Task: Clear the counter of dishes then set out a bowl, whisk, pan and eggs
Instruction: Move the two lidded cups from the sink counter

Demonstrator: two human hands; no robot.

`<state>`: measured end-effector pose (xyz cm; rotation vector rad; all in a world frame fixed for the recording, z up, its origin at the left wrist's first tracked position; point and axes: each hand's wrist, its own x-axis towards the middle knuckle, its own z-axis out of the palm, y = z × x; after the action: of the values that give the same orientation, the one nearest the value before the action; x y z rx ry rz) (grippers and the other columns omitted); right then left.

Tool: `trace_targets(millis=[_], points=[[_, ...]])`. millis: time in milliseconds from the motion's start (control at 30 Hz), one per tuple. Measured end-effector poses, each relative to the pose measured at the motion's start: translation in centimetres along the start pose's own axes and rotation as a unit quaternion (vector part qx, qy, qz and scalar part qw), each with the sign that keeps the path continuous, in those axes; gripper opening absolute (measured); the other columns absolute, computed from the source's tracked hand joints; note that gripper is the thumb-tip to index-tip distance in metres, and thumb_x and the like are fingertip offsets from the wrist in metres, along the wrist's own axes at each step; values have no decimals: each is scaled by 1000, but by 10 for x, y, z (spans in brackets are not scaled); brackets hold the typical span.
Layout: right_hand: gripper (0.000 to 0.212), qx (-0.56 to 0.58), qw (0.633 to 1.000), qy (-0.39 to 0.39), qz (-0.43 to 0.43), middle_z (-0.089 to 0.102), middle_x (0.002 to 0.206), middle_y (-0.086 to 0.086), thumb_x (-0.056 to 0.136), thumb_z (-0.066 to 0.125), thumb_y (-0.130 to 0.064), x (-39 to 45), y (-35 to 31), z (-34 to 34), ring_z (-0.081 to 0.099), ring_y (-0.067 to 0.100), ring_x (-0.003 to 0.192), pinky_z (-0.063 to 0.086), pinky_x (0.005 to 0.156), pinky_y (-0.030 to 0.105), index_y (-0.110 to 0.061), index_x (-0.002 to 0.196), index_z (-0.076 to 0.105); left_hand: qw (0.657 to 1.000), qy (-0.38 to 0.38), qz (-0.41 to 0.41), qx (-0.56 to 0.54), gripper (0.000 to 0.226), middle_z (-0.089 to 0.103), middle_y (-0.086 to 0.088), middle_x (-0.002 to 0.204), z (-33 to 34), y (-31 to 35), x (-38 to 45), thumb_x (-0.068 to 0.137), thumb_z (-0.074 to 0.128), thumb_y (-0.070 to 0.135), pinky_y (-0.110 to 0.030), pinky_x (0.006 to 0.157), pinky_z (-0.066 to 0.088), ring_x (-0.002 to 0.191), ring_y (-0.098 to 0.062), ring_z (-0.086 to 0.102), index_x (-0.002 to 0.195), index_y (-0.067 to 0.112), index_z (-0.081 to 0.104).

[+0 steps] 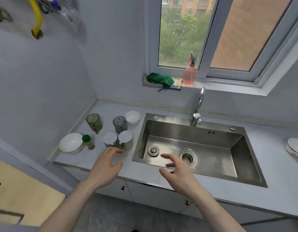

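Observation:
On the grey counter [94, 158] left of the sink stand a large white bowl [71, 143], a small white bowl [133, 117], a green glass mug [94, 123], a grey glass mug [119, 124], two white-lidded jars [118, 139] and a green-capped spice bottle [88, 142]. My left hand [106, 166] hovers just in front of the jars, fingers spread and loosely curved, holding nothing. Over the sink's front rim, my right hand [176, 169] is also spread and empty. At the right edge lies a stack of white plates [295, 149].
The steel sink [195, 148] holds a loose strainer plug [153, 150] beside the drain [187, 157]. A faucet [197, 113] rises behind it. On the windowsill sit a green cloth [160, 79], a dotted sponge [176, 84] and a pink spray bottle [189, 72]. Cabinet doors run below the counter.

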<state>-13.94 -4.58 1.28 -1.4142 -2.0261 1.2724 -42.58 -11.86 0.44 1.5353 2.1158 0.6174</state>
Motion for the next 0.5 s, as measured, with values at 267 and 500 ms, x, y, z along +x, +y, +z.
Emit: trace_targets(millis=[267, 500], points=[[46, 11, 999, -38, 30, 51, 133, -27, 91, 66, -34, 65, -22, 43, 58, -6, 110, 53, 90, 22, -42, 134, 54, 998, -36, -55, 6, 42, 49, 9, 137, -17, -54, 56, 89, 64, 25, -29, 100, 40, 125, -12, 49, 129, 33, 56], [46, 59, 991, -95, 79, 58, 123, -24, 91, 65, -32, 124, -25, 68, 67, 0, 93, 52, 63, 14, -38, 135, 54, 986, -81, -144, -21, 45, 47, 5, 141, -7, -82, 88, 91, 63, 29, -28, 92, 44, 118, -15, 54, 135, 31, 52]])
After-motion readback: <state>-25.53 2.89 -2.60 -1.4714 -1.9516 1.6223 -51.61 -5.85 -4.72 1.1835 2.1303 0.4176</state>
